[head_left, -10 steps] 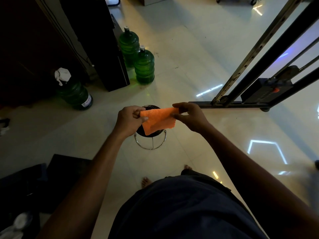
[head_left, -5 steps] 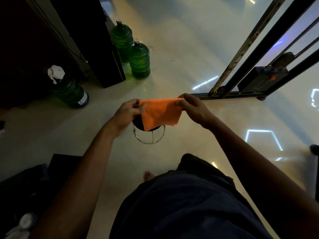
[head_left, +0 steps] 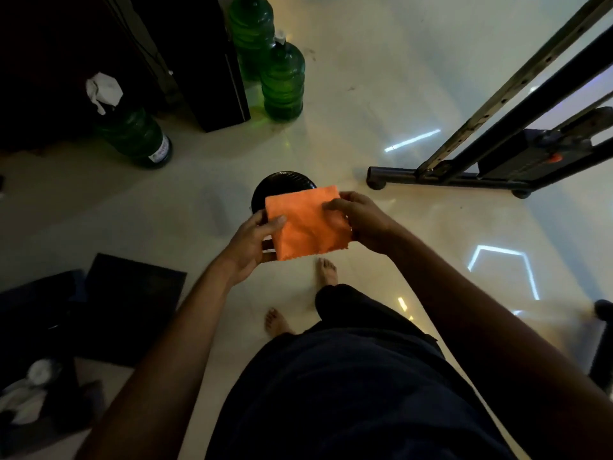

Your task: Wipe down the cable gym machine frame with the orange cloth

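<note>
status: wiping not yet begun, by my reading. orange cloth (head_left: 306, 224) is folded into a rough square and held in the air in front of the body, above the floor (head_left: 365, 78), not touching any part of the machine. left hand (head_left: 252, 242) grips its left edge, thumb on top and fingers curled underneath. right hand (head_left: 360, 219) pinches the right edge, fingers bent over the top of the fabric. the cloth looks ready as a pad; no contact with the frame is visible.

cable gym machine frame (head_left: 464, 179) stands at the right edge of the floor: a dark base bar lying flat, with slanted uprights rising out of it, one of them drilled with holes. a dark block with a small orange part sits among the uprights. all of it is left to wipe, as far as i can judge.

surroundings: a round black stool (head_left: 282, 184) on a chrome ring stands directly below the cloth, between the person's bare feet and the base bar, so it sits near the path to the frame. three green water jugs (head_left: 282, 81) stand at the far left by a black cabinet (head_left: 185, 58); one has a white rag on its neck. a dark mat (head_left: 129, 307) lies at the near left.
</note>
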A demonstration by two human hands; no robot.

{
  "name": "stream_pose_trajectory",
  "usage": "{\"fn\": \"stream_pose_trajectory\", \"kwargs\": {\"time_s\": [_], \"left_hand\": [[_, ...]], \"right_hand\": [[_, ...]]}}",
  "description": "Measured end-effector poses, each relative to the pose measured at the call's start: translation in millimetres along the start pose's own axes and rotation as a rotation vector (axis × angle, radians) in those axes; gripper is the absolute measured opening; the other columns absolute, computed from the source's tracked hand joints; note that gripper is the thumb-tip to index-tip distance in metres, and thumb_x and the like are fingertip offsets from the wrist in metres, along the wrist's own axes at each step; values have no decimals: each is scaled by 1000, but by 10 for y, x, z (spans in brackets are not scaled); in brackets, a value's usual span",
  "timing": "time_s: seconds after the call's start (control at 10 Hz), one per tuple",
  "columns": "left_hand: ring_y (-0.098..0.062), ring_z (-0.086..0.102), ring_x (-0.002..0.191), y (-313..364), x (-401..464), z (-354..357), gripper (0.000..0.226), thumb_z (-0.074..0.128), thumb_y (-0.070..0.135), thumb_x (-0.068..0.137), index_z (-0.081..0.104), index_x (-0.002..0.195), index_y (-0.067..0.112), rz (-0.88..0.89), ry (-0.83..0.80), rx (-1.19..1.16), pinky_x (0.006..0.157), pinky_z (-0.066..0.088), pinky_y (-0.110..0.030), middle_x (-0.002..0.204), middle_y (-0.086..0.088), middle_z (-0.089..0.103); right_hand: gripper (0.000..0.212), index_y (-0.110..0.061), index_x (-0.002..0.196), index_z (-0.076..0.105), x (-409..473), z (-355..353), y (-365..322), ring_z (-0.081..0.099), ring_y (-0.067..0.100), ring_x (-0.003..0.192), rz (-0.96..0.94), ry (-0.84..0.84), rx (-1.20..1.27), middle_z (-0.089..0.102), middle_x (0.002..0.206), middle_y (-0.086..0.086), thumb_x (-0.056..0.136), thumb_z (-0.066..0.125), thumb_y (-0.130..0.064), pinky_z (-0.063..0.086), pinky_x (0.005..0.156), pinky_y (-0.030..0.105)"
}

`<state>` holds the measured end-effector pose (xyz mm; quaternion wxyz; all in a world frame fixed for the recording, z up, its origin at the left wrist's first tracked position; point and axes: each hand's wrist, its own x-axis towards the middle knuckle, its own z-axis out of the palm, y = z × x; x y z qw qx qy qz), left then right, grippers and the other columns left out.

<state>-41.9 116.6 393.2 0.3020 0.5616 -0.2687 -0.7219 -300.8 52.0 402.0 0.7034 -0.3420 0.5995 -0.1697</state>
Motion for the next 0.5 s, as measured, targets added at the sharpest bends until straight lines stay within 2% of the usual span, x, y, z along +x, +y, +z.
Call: {"fn": "stream_pose_trajectory", "kwargs": {"time_s": [0.1,0.2,0.3,0.4,0.5], "left_hand": [[-32,75,111,-122,300,24,35,74,29,102,62,135,30,-20,133,86,73,65,-40,129,-4,72],[-32,76,102,-370,764,-10,24,74,25,102,63,124,29,-42,308,183,69,67,-43,117,-7,75],[-27,72,105,-647,1269,-105,29,76,33,99,68,123,18,-64,484,339,85,61,-43,114,-2,73],[-27,68,109,-799,1691,-155,33,74,31,101,67,128,13,-67,553,404,82,49,-34,113,0,69],[-28,64,124,-830,2091,-280,50,73,33,102,57,146,15,-133,583,388,95,51,-36,132,-4,68]], "right_hand": [[72,-21,159,40,330,-113,3,62,34,126,32,-41,-45,54,145,9,98,78,-18,63,90,49],[73,-20,156,43,816,-137,74,65,35,122,62,41,-186,59,141,12,94,80,-14,63,85,47],[67,-21,148,54,1374,-113,237,67,36,120,32,105,-409,64,135,13,87,83,-23,62,95,55],[64,-21,154,51,1842,-61,227,63,30,117,-10,87,-552,62,141,11,95,73,-13,58,90,44],[65,-17,158,45,2268,-36,212,61,36,127,-46,80,-674,61,147,15,97,65,-9,55,94,42]]}}
